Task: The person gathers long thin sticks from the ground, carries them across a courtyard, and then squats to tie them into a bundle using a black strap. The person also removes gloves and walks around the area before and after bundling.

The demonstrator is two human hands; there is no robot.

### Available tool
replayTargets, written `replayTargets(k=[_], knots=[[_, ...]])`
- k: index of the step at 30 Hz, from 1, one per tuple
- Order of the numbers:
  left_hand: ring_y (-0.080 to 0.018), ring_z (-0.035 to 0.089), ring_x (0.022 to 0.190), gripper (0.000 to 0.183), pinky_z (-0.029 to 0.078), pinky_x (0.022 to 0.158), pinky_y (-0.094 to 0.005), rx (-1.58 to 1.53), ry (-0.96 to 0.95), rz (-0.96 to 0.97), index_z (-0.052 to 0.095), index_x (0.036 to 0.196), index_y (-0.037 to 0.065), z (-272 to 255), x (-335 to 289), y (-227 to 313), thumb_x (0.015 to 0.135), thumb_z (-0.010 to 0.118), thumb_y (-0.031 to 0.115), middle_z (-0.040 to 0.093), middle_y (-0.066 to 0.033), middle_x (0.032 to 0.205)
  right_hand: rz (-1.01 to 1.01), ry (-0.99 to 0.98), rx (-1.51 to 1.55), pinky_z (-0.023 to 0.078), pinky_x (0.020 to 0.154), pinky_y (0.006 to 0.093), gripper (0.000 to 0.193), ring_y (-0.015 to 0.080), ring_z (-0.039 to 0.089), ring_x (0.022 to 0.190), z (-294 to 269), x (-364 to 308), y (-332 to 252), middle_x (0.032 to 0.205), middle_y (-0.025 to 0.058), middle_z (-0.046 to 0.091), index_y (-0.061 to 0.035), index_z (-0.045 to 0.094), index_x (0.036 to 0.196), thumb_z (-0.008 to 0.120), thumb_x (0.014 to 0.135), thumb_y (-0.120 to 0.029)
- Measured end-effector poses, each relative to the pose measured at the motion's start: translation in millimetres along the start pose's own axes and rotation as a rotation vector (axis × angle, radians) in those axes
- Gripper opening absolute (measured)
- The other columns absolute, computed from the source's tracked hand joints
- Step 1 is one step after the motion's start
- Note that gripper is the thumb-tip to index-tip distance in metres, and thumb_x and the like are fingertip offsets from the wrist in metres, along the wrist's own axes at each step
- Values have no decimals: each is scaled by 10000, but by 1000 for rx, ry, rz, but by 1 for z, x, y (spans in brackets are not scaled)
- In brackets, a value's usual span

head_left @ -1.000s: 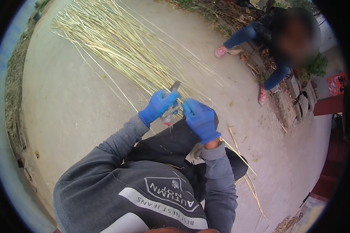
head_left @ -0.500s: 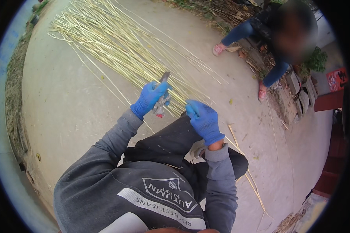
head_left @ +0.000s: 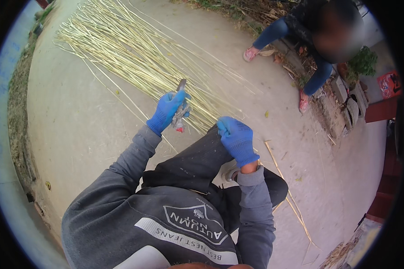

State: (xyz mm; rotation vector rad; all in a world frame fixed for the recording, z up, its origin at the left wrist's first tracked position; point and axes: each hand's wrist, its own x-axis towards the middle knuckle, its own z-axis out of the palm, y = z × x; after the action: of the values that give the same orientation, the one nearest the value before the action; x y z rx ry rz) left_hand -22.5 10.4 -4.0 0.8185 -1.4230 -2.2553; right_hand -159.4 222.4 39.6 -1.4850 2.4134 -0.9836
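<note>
My left hand [head_left: 168, 110], in a blue knit glove, is closed around a knife [head_left: 182, 84]. Its short grey blade sticks up past my thumb. Grey crumpled wrapping and a red end show below my fist. Under and beyond that hand lies a long spread of pale yellow-green stalks [head_left: 130, 54], fanning toward the upper left. My right hand [head_left: 236, 140], gloved in blue too, is closed beside my raised knee, at the near ends of the stalks. What its fingers hold is hidden.
A few dry tan stalks [head_left: 285, 188] lie on the concrete floor [head_left: 85, 148] to my right. At the upper right another person [head_left: 321, 40] sits in pink shoes, beside stacked tiles [head_left: 354, 105] and a green plant [head_left: 362, 62]. A wall [head_left: 4, 98] runs along the left.
My left hand and the knife have shifted slightly left and down, away from my right hand. The right hand has barely moved and stays closed. The seated person's head has lowered slightly.
</note>
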Motion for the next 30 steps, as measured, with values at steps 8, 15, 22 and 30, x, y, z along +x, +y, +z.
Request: replayTargets(k=[8, 15, 22, 30], knots=[[-173, 606, 568, 394, 522, 535, -324, 57, 60, -13, 630, 979, -37, 18, 2, -2, 986, 580, 354, 582, -70, 656, 138, -7, 45, 530, 716, 419, 146, 342, 667, 815, 18, 7, 3, 909, 143, 691, -114, 693, 977, 629, 905, -224], [-77, 569, 623, 454, 474, 549, -274, 652, -4, 115, 649, 787, 9, 22, 9, -26, 894, 684, 448, 598, -14, 653, 27, 12, -6, 521, 702, 426, 183, 346, 666, 820, 23, 19, -4, 901, 143, 688, -112, 682, 992, 598, 936, -264], [-109, 613, 678, 497, 508, 584, -290, 449, -120, 43, 643, 869, 11, 36, 11, -20, 904, 663, 506, 638, -58, 722, 15, -16, -13, 497, 640, 477, 184, 380, 651, 734, 31, 30, 6, 783, 174, 665, -99, 652, 894, 594, 945, -266], [-87, 581, 684, 524, 497, 607, -292, 467, 31, 31, 650, 827, 24, 20, 23, -28, 899, 640, 543, 618, -47, 700, 254, -160, 620, 515, 631, 393, 238, 262, 685, 715, 37, 38, 9, 807, 177, 684, -45, 677, 1040, 599, 955, -253]])
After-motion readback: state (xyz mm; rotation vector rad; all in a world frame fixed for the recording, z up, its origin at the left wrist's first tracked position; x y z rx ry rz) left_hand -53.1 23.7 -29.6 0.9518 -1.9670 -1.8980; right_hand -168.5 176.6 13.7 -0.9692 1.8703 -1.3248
